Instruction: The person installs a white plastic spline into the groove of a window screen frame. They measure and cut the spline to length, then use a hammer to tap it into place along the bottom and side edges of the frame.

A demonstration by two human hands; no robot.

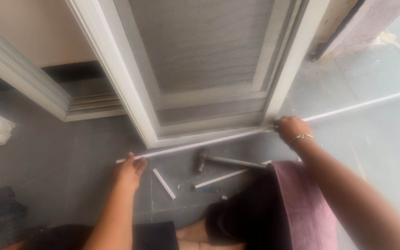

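A long thin white strip (200,144) runs along the floor below the bottom edge of a white framed mesh screen panel (209,55). My left hand (131,170) rests on the strip's left end, fingers closed over it. My right hand (291,128), with a bracelet at the wrist, grips the strip near the panel's lower right corner. Farther right the strip continues across the floor.
A hammer (223,160) lies on the grey tiled floor between my hands. Two short white strip offcuts (164,184) (223,177) lie beside it. A white window frame (28,78) stands at the left. My knees and a mauve cloth (302,203) fill the foreground.
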